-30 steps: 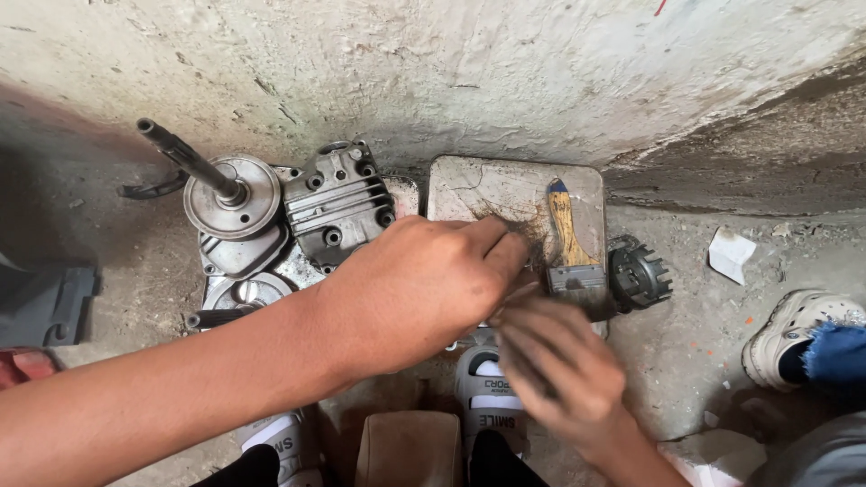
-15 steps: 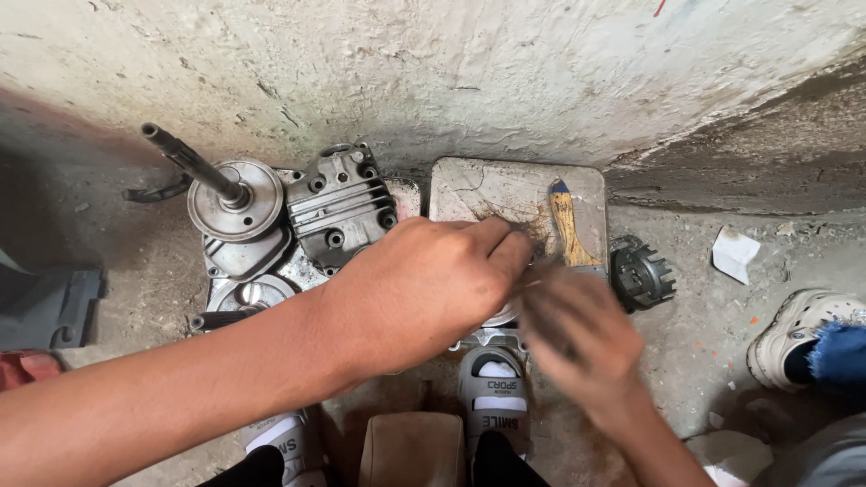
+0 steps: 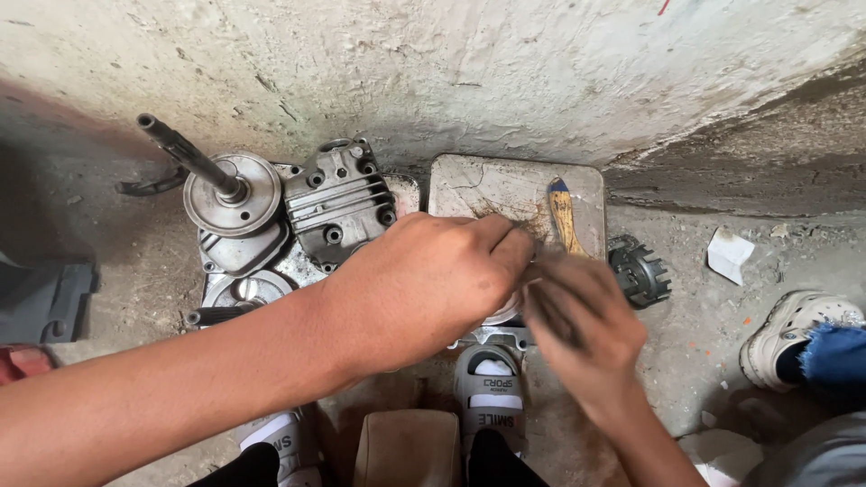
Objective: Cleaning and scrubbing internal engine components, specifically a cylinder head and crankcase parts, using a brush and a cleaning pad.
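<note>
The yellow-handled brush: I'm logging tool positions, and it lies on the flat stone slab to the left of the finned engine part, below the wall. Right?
Not quite. In the head view the yellow-handled brush lies on the flat stone slab to the right of the finned engine part, not left. The rest holds.

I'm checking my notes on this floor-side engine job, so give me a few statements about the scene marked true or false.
1. The left hand lies over a metal part on the floor. True.
2. A shaft sticks up from a round metal disc. True.
3. The brush with the yellow handle lies on the dark gear. False: it lies on the flat stone slab, beside the gear.
4. The right hand is sharp and flat on the wall. False: it is blurred, low beside the left hand.
5. A finned metal cover sits next to the disc. True.
</note>
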